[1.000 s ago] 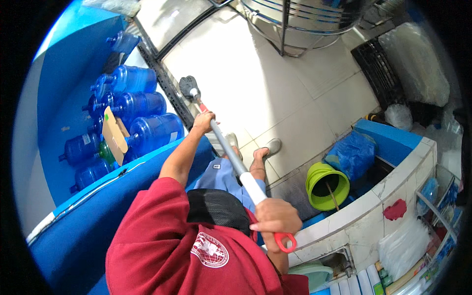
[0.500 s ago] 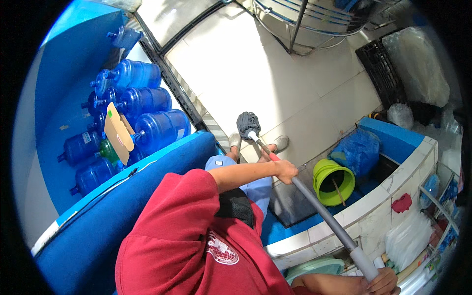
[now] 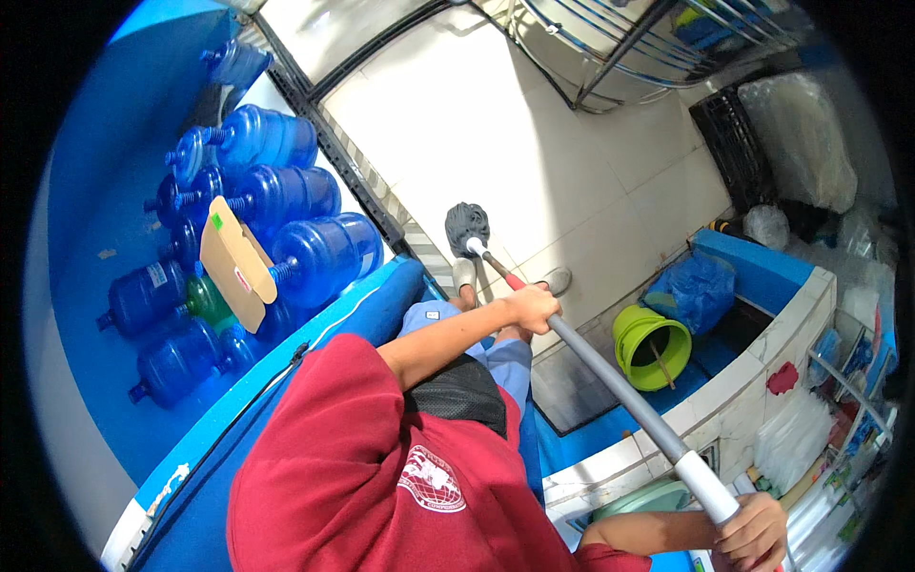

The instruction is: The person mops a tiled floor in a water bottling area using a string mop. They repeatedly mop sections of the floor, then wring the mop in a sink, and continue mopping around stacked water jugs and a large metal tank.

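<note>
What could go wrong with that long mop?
The mop head is close to the person's slippers, so a foot might catch on it.

The left hand and right hand grip a long mop handle; swinging it sideways could perhaps knock the green bucket.

The floor might be slippery if wet, though I can't tell whether it is.

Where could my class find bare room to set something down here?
Widest: the floor between the mop head, metal rack and black crate. Narrower: the white ledge beside the green bucket, crossed by the mop handle. Crowded: the left, with blue bottles and cardboard.
</note>
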A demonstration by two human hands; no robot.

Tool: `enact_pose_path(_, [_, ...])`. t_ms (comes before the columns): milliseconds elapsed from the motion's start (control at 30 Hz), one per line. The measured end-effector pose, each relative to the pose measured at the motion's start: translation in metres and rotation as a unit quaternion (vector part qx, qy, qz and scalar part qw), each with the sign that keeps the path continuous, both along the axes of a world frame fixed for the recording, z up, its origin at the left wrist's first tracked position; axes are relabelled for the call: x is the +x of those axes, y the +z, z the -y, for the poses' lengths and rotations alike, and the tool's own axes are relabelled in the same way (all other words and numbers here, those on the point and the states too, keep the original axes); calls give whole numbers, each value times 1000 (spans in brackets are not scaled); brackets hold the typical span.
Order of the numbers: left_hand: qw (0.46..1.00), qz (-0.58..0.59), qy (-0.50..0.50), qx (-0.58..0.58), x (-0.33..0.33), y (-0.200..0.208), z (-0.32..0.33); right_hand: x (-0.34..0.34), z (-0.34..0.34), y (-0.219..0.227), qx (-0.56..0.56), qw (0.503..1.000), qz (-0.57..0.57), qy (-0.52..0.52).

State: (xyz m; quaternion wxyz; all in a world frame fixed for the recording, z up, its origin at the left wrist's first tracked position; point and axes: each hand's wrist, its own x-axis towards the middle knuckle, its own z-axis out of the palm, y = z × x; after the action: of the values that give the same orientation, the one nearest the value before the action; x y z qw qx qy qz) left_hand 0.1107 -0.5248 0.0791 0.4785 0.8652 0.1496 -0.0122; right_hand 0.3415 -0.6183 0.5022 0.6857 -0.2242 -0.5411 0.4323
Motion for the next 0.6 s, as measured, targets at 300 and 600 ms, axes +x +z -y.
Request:
enact_pose_path(300, [984,-103,137,47,-150,-15,-82,-91,-88,-62,70,982,-31,172])
enact_pose_path(600, [900,-269,305,155,-277,-62,-140,-217,-71,-134,1,994,110,27])
